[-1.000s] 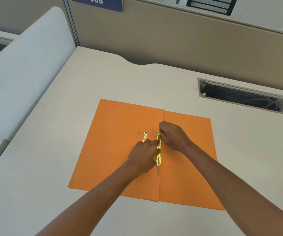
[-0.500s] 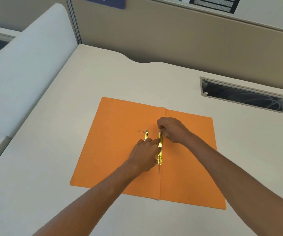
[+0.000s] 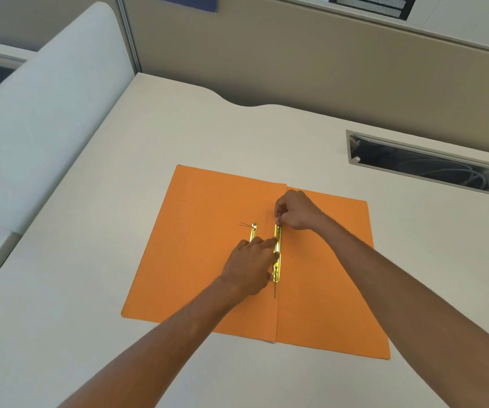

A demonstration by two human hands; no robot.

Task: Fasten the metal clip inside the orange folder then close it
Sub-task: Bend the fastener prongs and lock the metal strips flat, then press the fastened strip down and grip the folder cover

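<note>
An orange folder (image 3: 208, 254) lies open and flat on the beige desk. Along its centre fold runs a gold metal clip bar (image 3: 278, 251), with a thin prong sticking out past its near end. A second gold strip (image 3: 253, 232) lies just left of it, partly under my left hand. My left hand (image 3: 252, 266) rests on the folder with its fingertips pressing the middle of the clip bar. My right hand (image 3: 296, 210) pinches the far end of the clip bar with curled fingers.
A cable opening (image 3: 425, 169) with wires inside is set into the desk at the right rear. A beige partition wall (image 3: 296, 63) stands behind the desk. A white curved divider (image 3: 43, 107) borders the desk on the left.
My right hand has moved a little farther along the clip bar toward its far end. The left hand stays in place on the bar.
</note>
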